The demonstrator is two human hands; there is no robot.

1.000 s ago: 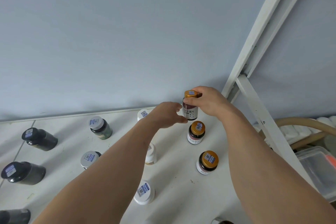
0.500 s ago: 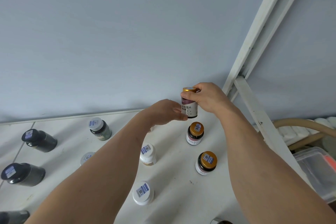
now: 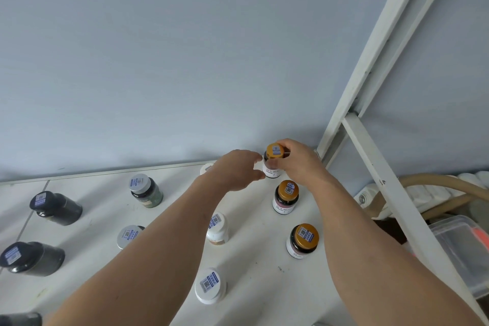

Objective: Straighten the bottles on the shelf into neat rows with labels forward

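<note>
A dark bottle with a gold cap (image 3: 275,151) stands at the back of the white shelf (image 3: 264,286), close to the wall. My right hand (image 3: 300,165) grips it around the cap from the right. My left hand (image 3: 235,170) holds its labelled body between curled fingers and thumb from the left. In front of it, two more gold-capped bottles (image 3: 287,194) (image 3: 303,239) form a line toward me. Left of these stand two white bottles (image 3: 218,227) (image 3: 210,286). A third white cap (image 3: 206,167) peeks out behind my left hand.
Two silver-capped bottles (image 3: 144,189) (image 3: 128,235) and several black bottles (image 3: 54,206) (image 3: 29,258) stand scattered on the left. The white shelf frame (image 3: 370,61) rises at the right. Beyond it lie a tan hose (image 3: 436,180) and a clear plastic box (image 3: 460,246).
The gold-capped bottle, held slightly raised and tilted half a second ago, has come down upright behind the other two gold-capped bottles. Both hands stayed on it.
</note>
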